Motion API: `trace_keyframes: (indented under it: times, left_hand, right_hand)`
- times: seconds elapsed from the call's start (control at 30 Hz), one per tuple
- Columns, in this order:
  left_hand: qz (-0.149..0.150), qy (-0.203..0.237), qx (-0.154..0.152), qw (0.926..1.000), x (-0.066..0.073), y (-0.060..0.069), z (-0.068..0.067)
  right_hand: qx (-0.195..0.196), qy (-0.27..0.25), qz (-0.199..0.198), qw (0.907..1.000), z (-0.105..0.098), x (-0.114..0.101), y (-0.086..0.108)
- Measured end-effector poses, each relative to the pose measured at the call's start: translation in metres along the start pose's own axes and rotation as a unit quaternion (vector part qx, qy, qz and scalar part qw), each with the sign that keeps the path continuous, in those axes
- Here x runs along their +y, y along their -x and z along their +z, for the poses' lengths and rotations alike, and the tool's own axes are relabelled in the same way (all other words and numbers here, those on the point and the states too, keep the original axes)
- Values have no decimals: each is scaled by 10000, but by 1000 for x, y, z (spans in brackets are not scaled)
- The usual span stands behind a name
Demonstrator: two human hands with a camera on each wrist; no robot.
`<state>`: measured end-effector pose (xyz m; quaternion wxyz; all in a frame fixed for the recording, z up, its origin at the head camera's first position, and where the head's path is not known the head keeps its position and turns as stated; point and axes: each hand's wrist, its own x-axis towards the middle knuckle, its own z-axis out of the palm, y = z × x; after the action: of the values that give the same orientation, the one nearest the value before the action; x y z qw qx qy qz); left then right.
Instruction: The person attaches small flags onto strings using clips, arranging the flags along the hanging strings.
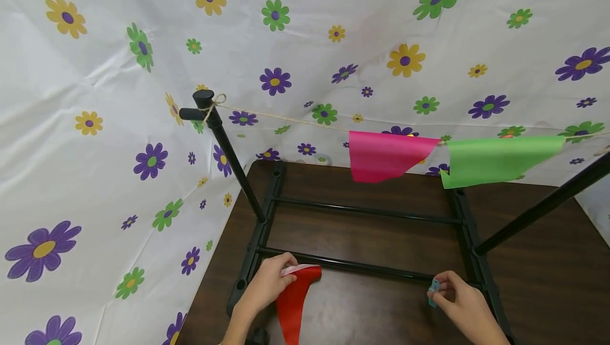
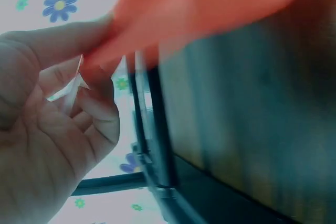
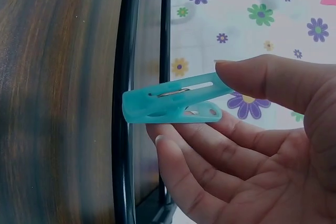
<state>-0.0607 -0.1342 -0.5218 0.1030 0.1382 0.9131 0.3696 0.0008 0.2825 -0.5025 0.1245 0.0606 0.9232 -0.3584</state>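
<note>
My left hand (image 1: pixel 268 282) pinches the upper edge of a red pennant (image 1: pixel 294 300), whose pale underside shows along the fold; its tapering end hangs down toward the table. Close up in the left wrist view, the red cloth (image 2: pixel 173 11) runs out from between thumb and fingers. In my right hand (image 1: pixel 464 302) is a teal plastic clothespin (image 1: pixel 433 292), held between thumb and fingers. The right wrist view shows this clothespin (image 3: pixel 168 98) with its metal spring, its gripping end closed and the thumb on one handle.
A twine line (image 1: pixel 286 119) is tied to a black post (image 1: pixel 233 160) at left and runs right. Pink (image 1: pixel 388 154) and green (image 1: pixel 505 157) pieces hang on it. The black frame's crossbars (image 1: pixel 362 267) lie over a dark wooden table (image 1: pixel 367 313). Flowered sheeting (image 1: pixel 295 38) stands behind.
</note>
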Motion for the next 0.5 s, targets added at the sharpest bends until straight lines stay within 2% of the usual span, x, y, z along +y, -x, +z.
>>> trace_keyframes:
  times: [0.1, 0.3, 0.43, 0.5]
  left_hand:
    - [73, 476, 10, 9988, 2, -1, -6]
    - [281, 1382, 463, 9889, 8, -3, -15]
    - [255, 1635, 795, 9830, 14, -5, -18]
    - [263, 1605, 985, 9818, 17, -6, -20]
  right_hand:
    - [59, 29, -41, 10000, 1, -1, 0]
    - [94, 29, 186, 9998, 2, -4, 0]
    - [128, -49, 294, 9995, 2, -6, -1]
    - [166, -70, 291, 9994, 1, -7, -1]
